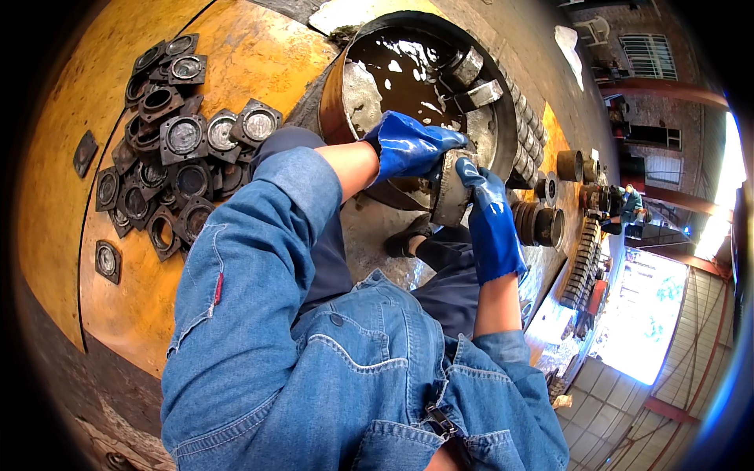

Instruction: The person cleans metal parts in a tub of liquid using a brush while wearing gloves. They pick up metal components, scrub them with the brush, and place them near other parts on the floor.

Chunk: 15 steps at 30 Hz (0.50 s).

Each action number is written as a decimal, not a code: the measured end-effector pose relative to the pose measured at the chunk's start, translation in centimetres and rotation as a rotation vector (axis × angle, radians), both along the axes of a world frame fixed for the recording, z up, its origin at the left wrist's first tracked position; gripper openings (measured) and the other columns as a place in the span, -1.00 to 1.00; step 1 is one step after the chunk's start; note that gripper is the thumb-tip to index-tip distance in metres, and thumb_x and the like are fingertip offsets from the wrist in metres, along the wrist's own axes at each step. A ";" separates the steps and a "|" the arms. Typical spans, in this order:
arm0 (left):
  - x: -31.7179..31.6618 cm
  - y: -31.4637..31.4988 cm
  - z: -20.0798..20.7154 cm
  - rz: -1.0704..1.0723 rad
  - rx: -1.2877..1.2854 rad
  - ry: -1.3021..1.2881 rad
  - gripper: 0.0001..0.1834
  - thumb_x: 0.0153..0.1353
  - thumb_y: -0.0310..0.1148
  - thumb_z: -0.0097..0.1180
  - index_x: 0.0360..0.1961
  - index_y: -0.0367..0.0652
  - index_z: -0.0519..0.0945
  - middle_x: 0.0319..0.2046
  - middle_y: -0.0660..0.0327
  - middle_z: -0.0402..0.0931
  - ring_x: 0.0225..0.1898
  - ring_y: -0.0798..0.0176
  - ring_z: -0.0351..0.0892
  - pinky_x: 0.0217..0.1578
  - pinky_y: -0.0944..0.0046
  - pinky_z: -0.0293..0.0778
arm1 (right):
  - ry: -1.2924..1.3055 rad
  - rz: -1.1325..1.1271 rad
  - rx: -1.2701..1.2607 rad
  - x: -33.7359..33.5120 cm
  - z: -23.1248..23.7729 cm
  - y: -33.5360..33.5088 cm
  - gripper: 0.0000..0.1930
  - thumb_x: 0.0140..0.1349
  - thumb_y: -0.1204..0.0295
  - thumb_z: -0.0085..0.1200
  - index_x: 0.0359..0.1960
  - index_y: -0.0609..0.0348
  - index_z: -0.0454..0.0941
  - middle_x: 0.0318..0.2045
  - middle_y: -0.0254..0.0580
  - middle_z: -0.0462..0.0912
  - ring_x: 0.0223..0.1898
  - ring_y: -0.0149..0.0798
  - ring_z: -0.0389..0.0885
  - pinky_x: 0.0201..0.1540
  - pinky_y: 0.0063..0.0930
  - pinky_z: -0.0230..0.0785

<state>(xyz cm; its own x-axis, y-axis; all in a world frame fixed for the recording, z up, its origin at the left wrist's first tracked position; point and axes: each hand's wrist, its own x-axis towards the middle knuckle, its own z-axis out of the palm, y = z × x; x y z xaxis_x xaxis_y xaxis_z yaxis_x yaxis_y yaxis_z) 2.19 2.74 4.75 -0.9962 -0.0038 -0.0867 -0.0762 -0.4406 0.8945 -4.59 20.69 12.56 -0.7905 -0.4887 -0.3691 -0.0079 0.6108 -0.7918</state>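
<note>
Jacket: faded blue denim jacket [338, 377], fills most of the view around 6 o'clock, zip pull showing low down
Shoe: dark shoe [405, 235] on the floor right about mid-view, dark trouser legs either side of the gap
Right hand: blue-gloved right hand [483, 192], just off the middle toward 2 o'clock, closed on the near side of the part with the thumb laid over its top
Left hand: blue-gloved left hand [416, 147], toward 1 o'clock, gripping the same part from its upper end, glove looks shiny, some of its fingers are hidden so can't tell you exactly how they wrap
The part: curved grey metal part [453, 188], pinned between both hands toward 2 o'clock, just in front of the tub's near rim
Tub: big round metal tub [334, 98], 12 to 1 o'clock, dark liquid inside, plus a couple of blocky metal pieces [477, 96] at its 2 o'clock side
Flange pile: heap of square dark flanges [184, 135] with round centres, out at 10 o'clock on the yellow floor [251, 47]
Rings: brownish metal cylinders [542, 224], 3 o'clock, past the right hand
Way back: tiny figure of another person [631, 204] near 3 o'clock, bright doorway [644, 314] at 4
</note>
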 end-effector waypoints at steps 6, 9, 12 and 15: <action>-0.9 -0.2 -1.6 -0.067 0.200 -0.078 -0.48 0.59 -0.11 -0.14 0.44 -0.11 0.44 0.16 0.16 0.61 0.00 0.34 0.65 0.03 0.35 0.57 | -0.041 -0.003 -0.032 0.6 0.2 -0.6 -0.44 0.38 0.02 0.24 0.09 0.35 0.64 -0.15 -0.25 0.67 -0.09 -0.35 0.56 0.07 -0.48 0.34; 0.1 -0.4 -0.4 -0.058 0.075 -0.077 -0.47 0.59 -0.10 -0.12 0.43 -0.12 0.44 0.14 0.16 0.62 0.01 0.34 0.65 0.03 0.34 0.57 | -0.061 -0.034 0.030 1.8 2.4 -1.5 -0.31 0.28 -0.06 0.30 0.16 0.38 0.60 -0.13 -0.11 0.69 -0.13 -0.23 0.57 0.00 -0.36 0.42; 0.3 -0.6 0.5 -0.058 -0.034 -0.090 -0.48 0.59 -0.10 -0.13 0.43 -0.11 0.44 0.11 0.16 0.63 -0.04 0.35 0.65 -0.01 0.36 0.56 | 0.028 -0.031 0.067 1.4 1.9 -1.2 -0.31 0.28 -0.05 0.30 0.15 0.37 0.61 -0.14 -0.14 0.69 -0.14 -0.25 0.57 -0.01 -0.38 0.42; -0.1 -0.5 -1.0 -0.015 -0.167 0.015 -0.48 0.59 -0.09 -0.13 0.43 -0.08 0.45 0.10 0.17 0.63 -0.12 0.38 0.62 -0.06 0.39 0.54 | -0.013 -0.011 -0.005 2.2 2.4 -1.7 -0.30 0.27 -0.05 0.31 0.17 0.37 0.59 -0.10 -0.13 0.68 -0.10 -0.24 0.57 0.03 -0.38 0.40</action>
